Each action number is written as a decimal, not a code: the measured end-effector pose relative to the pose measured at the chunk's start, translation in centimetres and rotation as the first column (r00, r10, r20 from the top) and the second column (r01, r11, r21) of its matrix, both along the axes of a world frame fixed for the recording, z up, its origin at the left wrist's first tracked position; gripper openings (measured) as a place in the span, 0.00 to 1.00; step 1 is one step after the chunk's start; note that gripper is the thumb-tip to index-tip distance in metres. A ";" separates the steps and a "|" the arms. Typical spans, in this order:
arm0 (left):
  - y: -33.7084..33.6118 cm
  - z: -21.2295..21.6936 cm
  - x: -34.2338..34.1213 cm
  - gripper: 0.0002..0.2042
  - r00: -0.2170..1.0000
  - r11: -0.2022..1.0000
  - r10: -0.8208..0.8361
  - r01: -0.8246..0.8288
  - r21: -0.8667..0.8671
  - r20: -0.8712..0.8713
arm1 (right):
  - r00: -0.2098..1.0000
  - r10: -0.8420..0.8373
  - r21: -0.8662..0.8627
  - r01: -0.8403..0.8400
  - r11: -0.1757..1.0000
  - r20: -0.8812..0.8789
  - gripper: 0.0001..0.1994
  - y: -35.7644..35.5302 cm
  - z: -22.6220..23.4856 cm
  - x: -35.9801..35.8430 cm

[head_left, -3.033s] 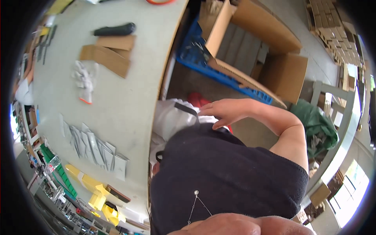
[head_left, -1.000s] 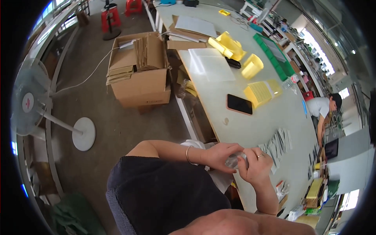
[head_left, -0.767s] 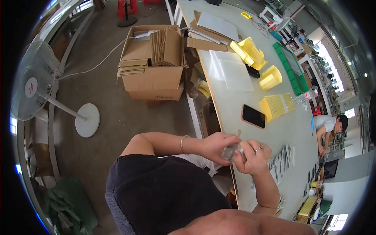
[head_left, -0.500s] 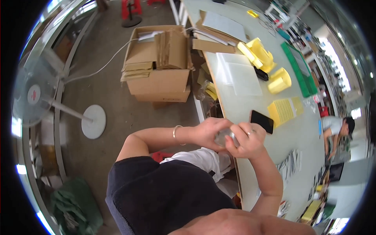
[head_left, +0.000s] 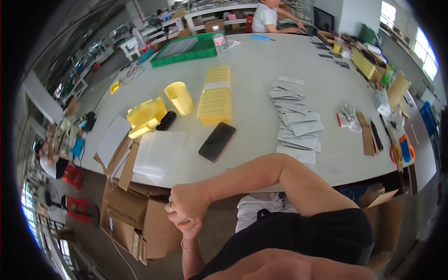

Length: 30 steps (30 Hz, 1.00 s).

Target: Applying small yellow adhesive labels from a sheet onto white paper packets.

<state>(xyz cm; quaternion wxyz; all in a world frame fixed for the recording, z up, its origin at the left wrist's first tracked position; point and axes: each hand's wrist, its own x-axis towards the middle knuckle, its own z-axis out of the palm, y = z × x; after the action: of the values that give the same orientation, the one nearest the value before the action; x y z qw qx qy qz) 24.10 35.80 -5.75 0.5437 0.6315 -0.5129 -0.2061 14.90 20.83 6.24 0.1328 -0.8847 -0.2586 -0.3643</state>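
A dark phone (head_left: 217, 141) lies flat on the pale table (head_left: 261, 60), its screen black, near the front edge. To its right lies a loose row of flat grey-white pouches (head_left: 294, 116). Open brown cardboard boxes (head_left: 135, 212) stand on the floor under the table's left part. A monitor (head_left: 324, 19) stands dark at the far end.

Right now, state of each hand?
Left hand: mostly hidden behind the right; state cannot be told.
Right hand: curled shut over the left; anything held is hidden.
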 end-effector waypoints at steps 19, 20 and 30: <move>1.4 -4.3 -0.5 0.47 0.989 0.993 0.046 -0.060 -0.100 -0.144 | 0.996 -0.087 -0.032 0.088 0.996 0.015 0.15 0.4 -3.4 -0.7; 1.5 -4.3 -0.6 0.48 0.984 0.994 0.028 -0.047 -0.099 -0.178 | 0.996 -0.088 -0.031 0.088 0.996 0.019 0.15 0.4 -3.2 -1.0; 3.0 -4.7 -2.2 0.44 0.942 0.964 0.173 -0.222 -0.147 -0.288 | 0.921 -0.208 0.294 0.310 0.904 -0.329 0.13 -2.1 -5.6 -7.5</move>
<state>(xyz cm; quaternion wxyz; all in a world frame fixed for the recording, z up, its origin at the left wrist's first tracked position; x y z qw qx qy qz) 21.91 38.79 -10.47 0.6809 0.5947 -0.3834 -0.1890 7.43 18.77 0.68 0.2699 -0.9187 -0.0484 -0.2842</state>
